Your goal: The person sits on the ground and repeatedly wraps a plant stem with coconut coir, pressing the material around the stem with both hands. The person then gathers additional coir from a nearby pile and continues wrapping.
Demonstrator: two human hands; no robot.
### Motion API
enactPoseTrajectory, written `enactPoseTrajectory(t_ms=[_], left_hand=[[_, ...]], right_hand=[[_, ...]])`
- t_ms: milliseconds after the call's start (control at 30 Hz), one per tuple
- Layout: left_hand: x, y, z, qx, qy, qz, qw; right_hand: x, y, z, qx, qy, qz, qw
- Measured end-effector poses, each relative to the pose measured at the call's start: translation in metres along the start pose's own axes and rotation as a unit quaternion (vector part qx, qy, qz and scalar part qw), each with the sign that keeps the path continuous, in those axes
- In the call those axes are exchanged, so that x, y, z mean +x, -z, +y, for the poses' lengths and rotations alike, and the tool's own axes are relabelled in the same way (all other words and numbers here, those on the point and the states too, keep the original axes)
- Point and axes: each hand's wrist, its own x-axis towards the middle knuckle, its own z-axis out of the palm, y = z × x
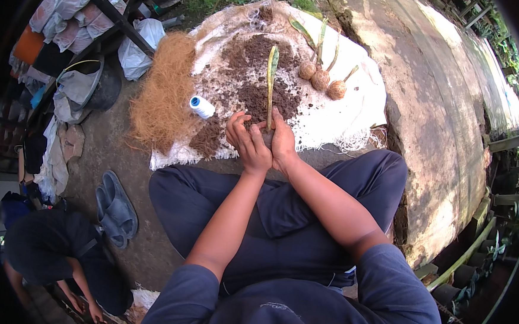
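A single upright snake plant leaf (pixel 271 80) rises from a dark soil ball (pixel 268 138) between my palms. My right hand (pixel 284 139) cups the ball from the right, with its thumb beside the leaf's base. From the left, my left hand (pixel 249 141) curves around the same ball with bent fingers, and the two wrists nearly meet. Much of the ball is hidden by the hands. Just beyond them lies loose dark soil (pixel 276 100) on a white woven sack (pixel 333 126). Left of my left hand, a white thread spool (pixel 201 107) with a blue core lies tilted.
Three thread-wrapped fiber balls (pixel 320 79) with leaves sit at the sack's right. Brown coconut fiber (pixel 168 89) covers its left side. Grey slippers (pixel 116 209), a black bucket (pixel 106 86) and filled plastic bags (pixel 81 13) stand left. Another person (pixel 58 247) bends over at lower left.
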Motion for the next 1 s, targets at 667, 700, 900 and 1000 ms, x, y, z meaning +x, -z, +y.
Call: enactPoseTrajectory(t_ms=[667,700,900,1000], left_hand=[[0.019,0.011,-0.044,-0.403,0.356,-0.091,0.838],[0.02,0.015,-0.041,-0.412,0.37,-0.086,0.828],[0.021,0.009,-0.031,-0.424,0.415,-0.104,0.798],[0.018,0.012,-0.026,-0.431,0.437,-0.112,0.781]], right_hand=[[0.002,-0.005,-0.003,-0.232,0.228,0.009,0.945],[-0.005,-0.012,-0.013,-0.259,0.21,0.019,0.943],[0.025,0.017,-0.01,-0.331,0.301,0.067,0.892],[0.024,0.01,-0.002,-0.255,0.24,0.044,0.936]])
